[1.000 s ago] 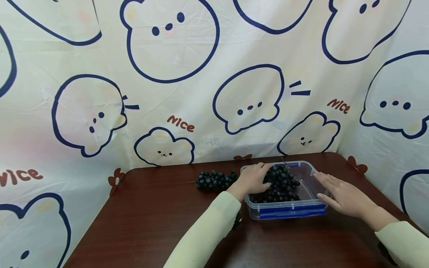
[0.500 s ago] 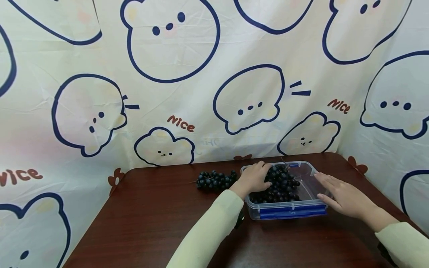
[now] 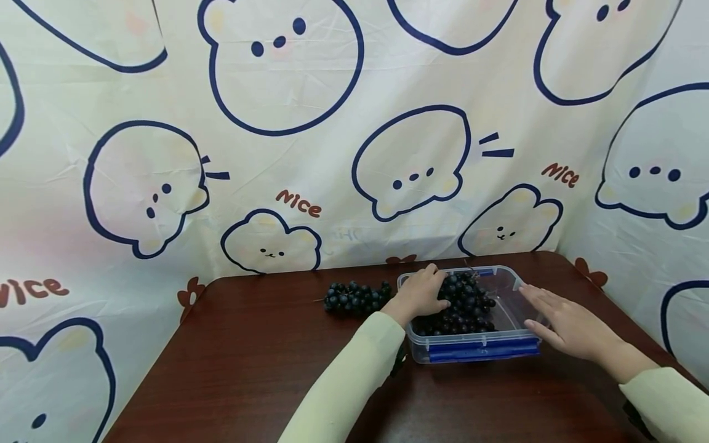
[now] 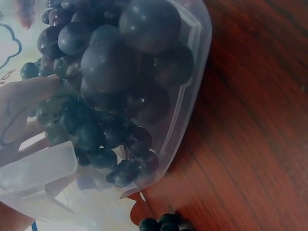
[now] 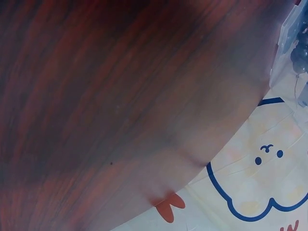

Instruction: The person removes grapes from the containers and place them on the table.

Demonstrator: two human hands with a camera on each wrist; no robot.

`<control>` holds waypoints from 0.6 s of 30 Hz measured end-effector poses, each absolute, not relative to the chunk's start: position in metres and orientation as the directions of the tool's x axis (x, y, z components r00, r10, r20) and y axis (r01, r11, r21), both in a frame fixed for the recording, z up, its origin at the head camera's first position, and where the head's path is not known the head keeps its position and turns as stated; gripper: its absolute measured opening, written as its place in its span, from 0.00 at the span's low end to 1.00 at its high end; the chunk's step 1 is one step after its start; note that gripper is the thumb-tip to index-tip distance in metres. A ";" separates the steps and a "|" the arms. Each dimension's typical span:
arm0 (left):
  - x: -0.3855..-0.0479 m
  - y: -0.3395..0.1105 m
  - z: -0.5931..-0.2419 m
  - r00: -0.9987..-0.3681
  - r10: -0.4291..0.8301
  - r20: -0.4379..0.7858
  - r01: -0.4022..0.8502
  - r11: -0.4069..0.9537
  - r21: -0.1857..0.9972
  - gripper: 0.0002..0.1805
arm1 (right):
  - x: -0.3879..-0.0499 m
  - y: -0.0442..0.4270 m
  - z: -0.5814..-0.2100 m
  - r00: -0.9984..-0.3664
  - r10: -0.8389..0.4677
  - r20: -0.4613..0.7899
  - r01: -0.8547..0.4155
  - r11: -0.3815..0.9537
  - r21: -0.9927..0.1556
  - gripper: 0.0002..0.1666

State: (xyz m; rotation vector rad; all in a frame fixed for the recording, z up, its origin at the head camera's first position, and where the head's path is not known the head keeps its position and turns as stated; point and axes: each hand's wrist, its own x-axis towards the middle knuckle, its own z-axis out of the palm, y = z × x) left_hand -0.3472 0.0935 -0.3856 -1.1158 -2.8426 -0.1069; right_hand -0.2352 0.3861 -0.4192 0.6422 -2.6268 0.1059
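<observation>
A clear plastic box (image 3: 501, 304) with blue side latches sits on the table, dark grapes (image 3: 465, 304) heaped in its left part. My left hand (image 3: 419, 295) reaches over the left rim and grips the grapes there, fingers bent down and thumb out to the right. The fingertips are partly hidden. Through the cloudy wall in the left wrist view, a finger (image 4: 36, 94) touches the grapes (image 4: 106, 62). My right hand (image 3: 567, 323) lies with straight fingers against the box's right rim. Only the box's edge (image 5: 281, 57) shows in the right wrist view, without the hand.
Another bunch of grapes (image 3: 357, 298) lies on the brown table (image 3: 249, 357), left of the box. Behind the table hangs a white cloth (image 3: 288, 166) with cartoon bears. The table's right edge runs close past my right hand.
My left hand has shifted very slightly and its fingers bend a little more over the grapes. The right hand and the box have stayed still.
</observation>
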 end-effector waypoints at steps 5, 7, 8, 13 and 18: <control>-0.348 0.095 -0.387 -0.732 0.674 0.099 0.680 0.732 0.042 0.37 | -0.235 0.386 -0.419 -0.800 -0.422 0.426 -0.456 0.890 0.026 0.40; -0.348 0.095 -0.387 -0.731 0.676 0.095 0.681 0.731 0.039 0.38 | -0.235 0.386 -0.420 -0.796 -0.427 0.429 -0.461 0.887 0.027 0.40; -0.348 0.095 -0.387 -0.730 0.677 0.094 0.682 0.730 0.039 0.38 | -0.235 0.386 -0.420 -0.794 -0.429 0.431 -0.463 0.886 0.028 0.40; -0.347 0.097 -0.387 -0.736 0.670 0.090 0.676 0.735 0.056 0.38 | -0.236 0.387 -0.421 -0.785 -0.438 0.439 -0.473 0.881 0.033 0.40; -0.348 0.099 -0.387 -0.744 0.662 0.087 0.668 0.740 0.084 0.37 | -0.236 0.387 -0.421 -0.780 -0.442 0.443 -0.477 0.878 0.036 0.40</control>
